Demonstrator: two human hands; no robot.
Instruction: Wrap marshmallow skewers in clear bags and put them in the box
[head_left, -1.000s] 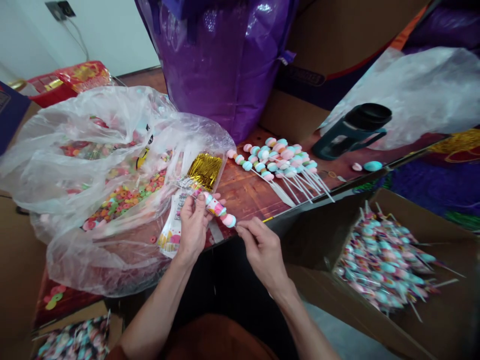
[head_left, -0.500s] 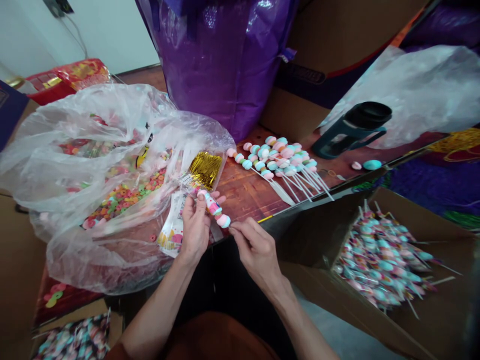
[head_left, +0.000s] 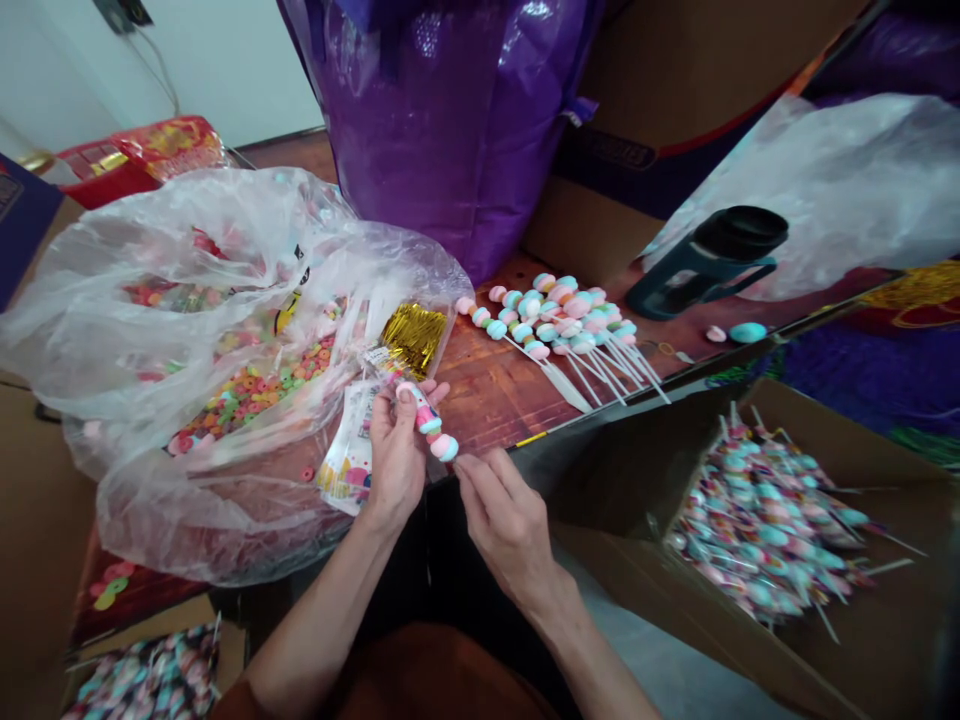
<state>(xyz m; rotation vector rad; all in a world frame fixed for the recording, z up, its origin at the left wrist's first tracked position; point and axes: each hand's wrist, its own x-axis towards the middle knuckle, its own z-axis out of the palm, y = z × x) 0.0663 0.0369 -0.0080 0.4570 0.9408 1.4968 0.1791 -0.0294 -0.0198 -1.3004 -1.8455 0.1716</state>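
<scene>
The purple woven bag (head_left: 450, 120) stands at the table's far edge, and the big clear plastic bag (head_left: 187, 340) of ring candies sprawls over the table's left half. Off the near right corner, the cardboard box (head_left: 825, 640) holds a heap of wrapped skewers (head_left: 765, 520). A row of bare marshmallow skewers (head_left: 559, 325) lies toward the far right of the wooden table (head_left: 495, 385), with the gold twist ties (head_left: 411, 336) just left of them.

At the near edge, your left hand (head_left: 396, 455) is clenched around the candy skewer (head_left: 424, 410) and its printed sleeve, thumb on top. Your right hand (head_left: 504, 515) pinches the stick just below the last pink piece. Keep the stick in line with the sleeve mouth, hold the film taut with your left thumb, and feed slowly so no candy snags the edge.
</scene>
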